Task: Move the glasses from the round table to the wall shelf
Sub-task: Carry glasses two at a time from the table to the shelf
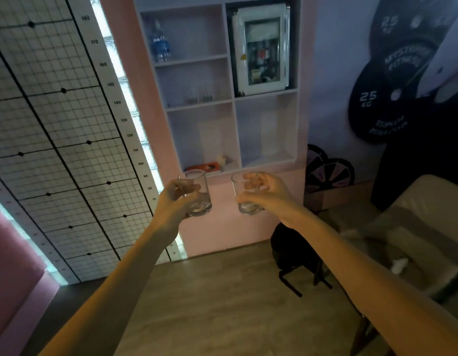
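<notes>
Head view: left hand (172,201) and right hand (266,192) each wrap a smooth, breakable, thick-based glass, left glass (197,194), right glass (244,195), gripped mid-wall.

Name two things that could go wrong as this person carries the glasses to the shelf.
The left hand and right hand each grip a smooth glass side by side; they might clink. The shelf compartment already holds glasses, which could get knocked.

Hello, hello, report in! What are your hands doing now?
Left hand holding a glass. Right hand holding another glass. Wall shelf ahead, path clear.
</notes>
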